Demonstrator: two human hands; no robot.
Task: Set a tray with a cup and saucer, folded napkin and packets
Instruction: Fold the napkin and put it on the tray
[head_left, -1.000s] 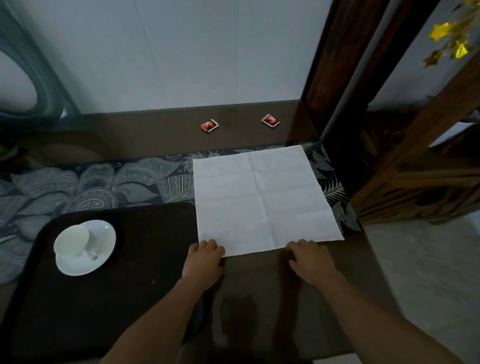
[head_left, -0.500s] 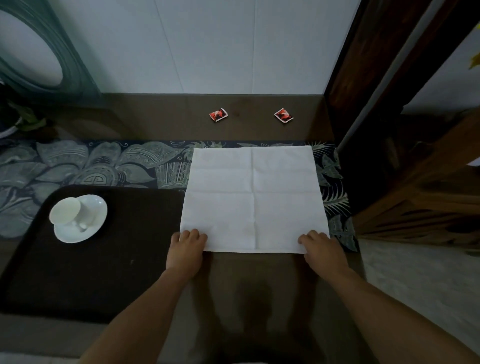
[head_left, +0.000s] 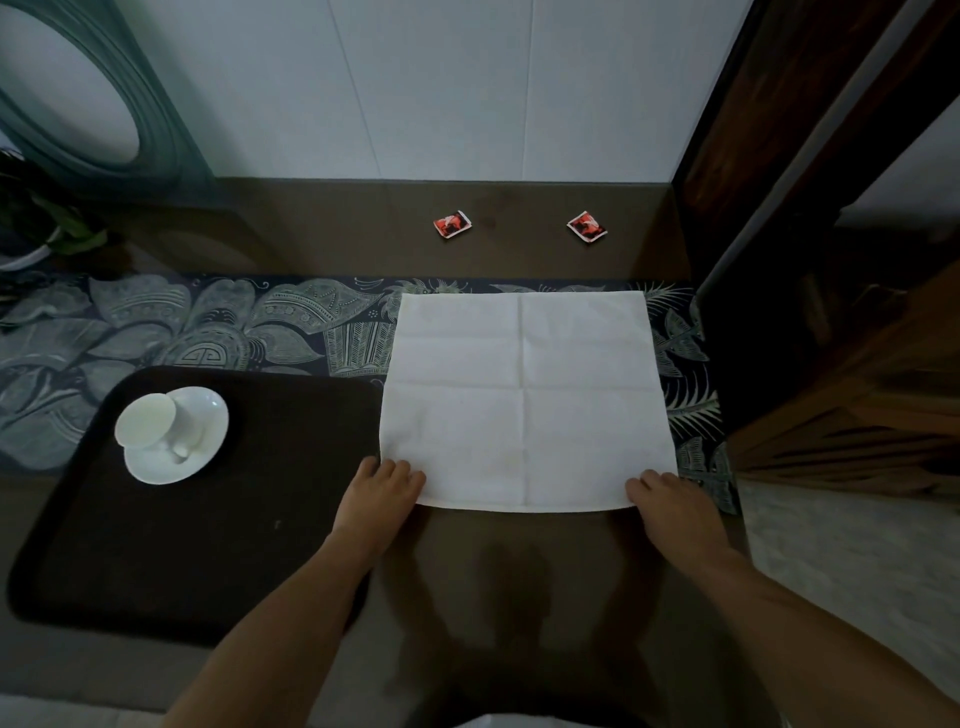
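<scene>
Hands unmoved, left and right each pinching a near corner of unfolded napkin; 2 packets' print unreadable.

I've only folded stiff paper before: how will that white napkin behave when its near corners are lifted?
The napkin lies flat with soft crease lines, so it probably droops rather than holding shape. It looks thin and light. With the left hand and right hand on separate corners, the middle may sag.

A plain white napkin lies across a dark blue runner patterned with pale leaves and flowers. A white cup and white saucer sit on a black tray; two red-and-white packets lie on the brown table.
</scene>
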